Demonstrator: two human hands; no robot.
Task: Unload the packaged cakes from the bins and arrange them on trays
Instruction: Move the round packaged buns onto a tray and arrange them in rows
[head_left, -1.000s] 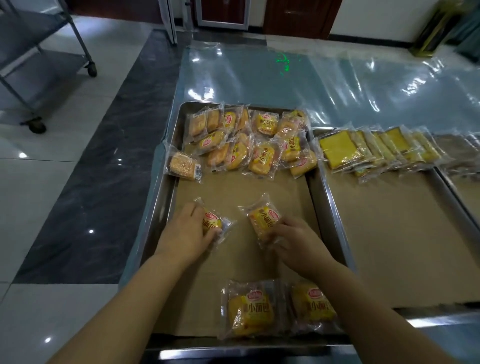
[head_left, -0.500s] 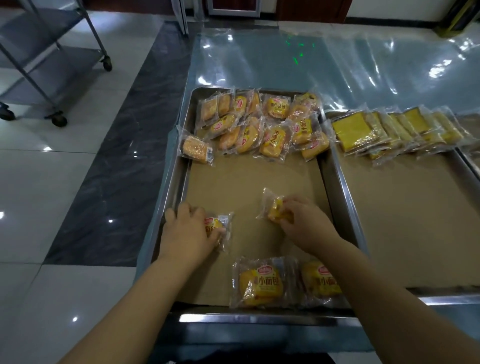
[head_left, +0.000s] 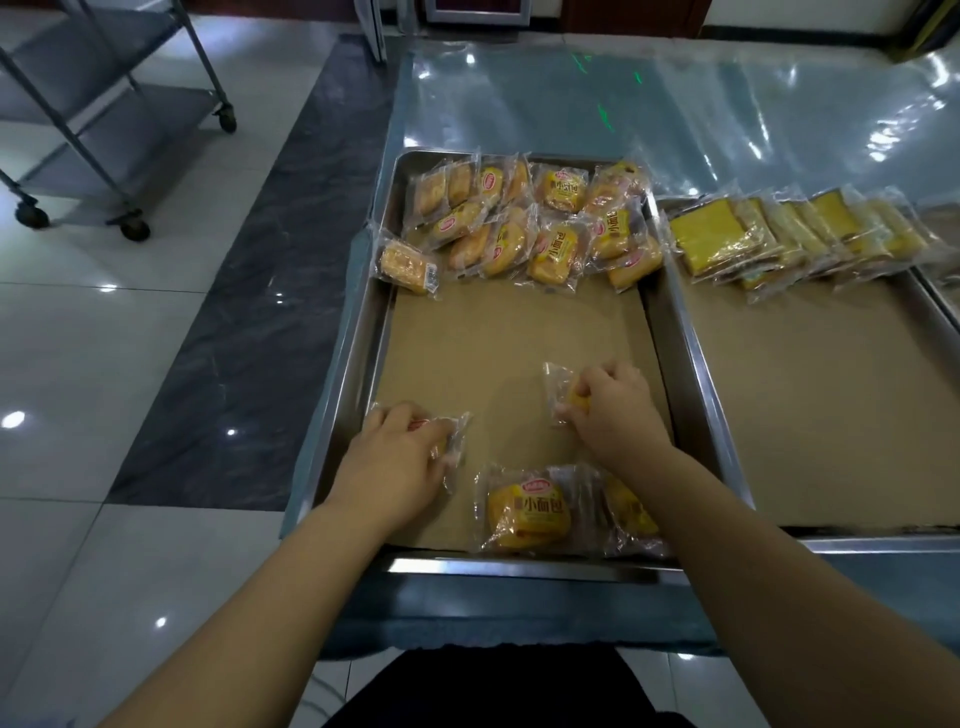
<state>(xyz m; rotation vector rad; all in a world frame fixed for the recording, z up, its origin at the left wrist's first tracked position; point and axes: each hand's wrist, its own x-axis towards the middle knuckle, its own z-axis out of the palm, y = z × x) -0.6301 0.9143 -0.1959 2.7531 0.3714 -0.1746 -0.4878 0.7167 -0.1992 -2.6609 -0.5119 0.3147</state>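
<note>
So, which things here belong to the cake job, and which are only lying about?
Belong to the job: left hand gripping a small cake packet; right hand gripping a second packet; left tray with its far pile of packets and two packets at the near edge; right tray with flat yellow cakes.
Lying about: wheeled metal rack; clear plastic sheet.

L tray (head_left: 366, 332), paper-lined: clear-wrapped yellow cakes (head_left: 550, 244) heaped at far end; two packs (head_left: 524, 512) flat at near edge; left pack (head_left: 457, 436) by L wall and right pack (head_left: 557, 387) mid-tray, both gripped. R tray (head_left: 805, 405): flat slices (head_left: 779, 234) overlapped along far end.
</note>
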